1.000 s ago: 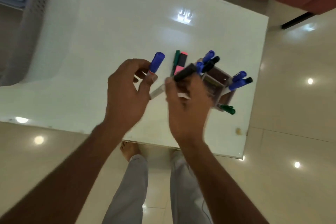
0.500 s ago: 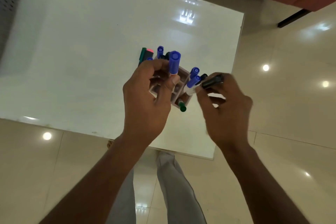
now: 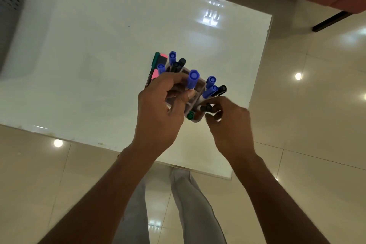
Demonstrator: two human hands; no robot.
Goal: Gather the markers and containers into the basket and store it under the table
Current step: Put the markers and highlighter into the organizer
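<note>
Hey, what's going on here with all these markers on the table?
A person stands at the white table, loading markers into a compartmented holder. The left hand grips a blue-capped marker above it; the right hand pinches a black marker at its near corner. The grey basket sits at the far left, apart from them.

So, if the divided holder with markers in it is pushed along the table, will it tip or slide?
Probably top-heavy: the markers rise well above the holder and lean outward, so a high push may tip it. The glossy table suggests a low push would slide it easily.
</note>
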